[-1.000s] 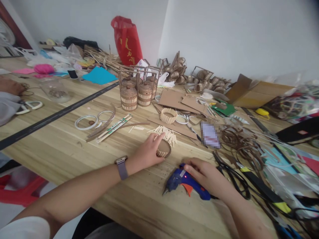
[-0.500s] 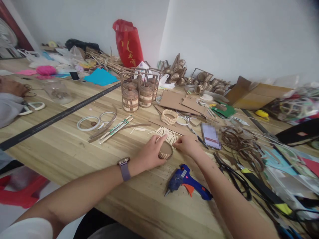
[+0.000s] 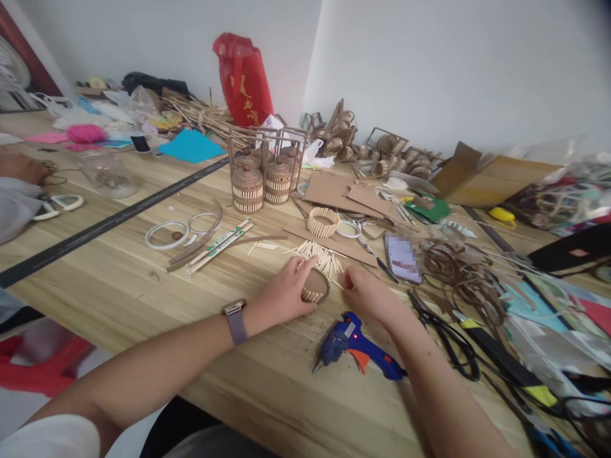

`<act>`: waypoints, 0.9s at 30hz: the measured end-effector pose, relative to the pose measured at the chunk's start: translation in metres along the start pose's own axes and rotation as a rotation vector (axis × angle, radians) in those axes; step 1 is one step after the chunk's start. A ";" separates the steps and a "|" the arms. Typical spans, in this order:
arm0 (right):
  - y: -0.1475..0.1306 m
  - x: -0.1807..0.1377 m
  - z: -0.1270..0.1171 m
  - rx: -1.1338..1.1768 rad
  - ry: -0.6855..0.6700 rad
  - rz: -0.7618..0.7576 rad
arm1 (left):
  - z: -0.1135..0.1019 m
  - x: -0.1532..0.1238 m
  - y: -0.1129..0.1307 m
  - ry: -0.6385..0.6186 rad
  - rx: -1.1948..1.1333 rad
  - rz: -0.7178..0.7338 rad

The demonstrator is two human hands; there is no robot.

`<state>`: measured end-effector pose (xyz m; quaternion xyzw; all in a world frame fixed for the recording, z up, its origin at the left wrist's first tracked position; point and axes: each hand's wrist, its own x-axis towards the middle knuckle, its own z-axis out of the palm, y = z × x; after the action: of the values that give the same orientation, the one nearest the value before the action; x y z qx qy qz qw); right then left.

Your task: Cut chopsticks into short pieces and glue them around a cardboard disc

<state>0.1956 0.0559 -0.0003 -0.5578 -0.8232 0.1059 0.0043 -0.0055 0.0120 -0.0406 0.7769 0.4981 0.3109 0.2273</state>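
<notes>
My left hand [image 3: 286,289] grips a small round cardboard base [image 3: 316,285] on the table, thumb at its near side and fingers over its far left. Short pale wooden sticks stand along part of its rim. My right hand [image 3: 360,287] is just right of the base, fingers closed in a pinch. A short wooden stick seems to show at its fingertips, partly hidden. Beyond both hands lies a loose pile of short sticks [image 3: 321,256]. Behind that sits a finished-looking ring of sticks [image 3: 323,222]. A blue glue gun [image 3: 351,343] with a lit red light lies nearer me.
Lidded miniature baskets [image 3: 247,189] in frames stand at the back, near a red bag [image 3: 243,79]. A phone [image 3: 403,257], coiled brown strips [image 3: 458,273] and black cables [image 3: 453,343] lie to the right. Another person's hand [image 3: 21,166] is at far left, by scissors [image 3: 67,202].
My right hand has moved a little right, away from the base's rim. My left hand keeps its grip on the base. The view has shifted slightly.
</notes>
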 end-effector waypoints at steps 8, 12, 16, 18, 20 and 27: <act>0.003 -0.003 0.003 0.033 0.004 -0.053 | -0.003 0.000 0.002 -0.013 0.036 0.005; 0.002 -0.004 -0.006 0.077 0.032 -0.110 | -0.004 -0.001 0.002 -0.016 0.037 -0.002; -0.002 -0.008 -0.014 0.163 -0.006 -0.190 | -0.003 0.000 0.002 -0.022 0.023 0.000; -0.006 -0.010 -0.014 0.275 -0.039 -0.228 | -0.003 0.000 0.002 -0.025 0.029 -0.001; -0.010 -0.013 -0.014 0.430 -0.054 -0.249 | -0.002 0.000 0.001 -0.021 0.035 -0.001; -0.020 -0.016 -0.013 0.531 -0.167 -0.226 | -0.003 0.001 0.001 -0.016 0.041 0.001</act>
<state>0.1847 0.0362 0.0183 -0.4313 -0.8212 0.3617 0.0939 -0.0062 0.0122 -0.0376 0.7842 0.5020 0.2947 0.2150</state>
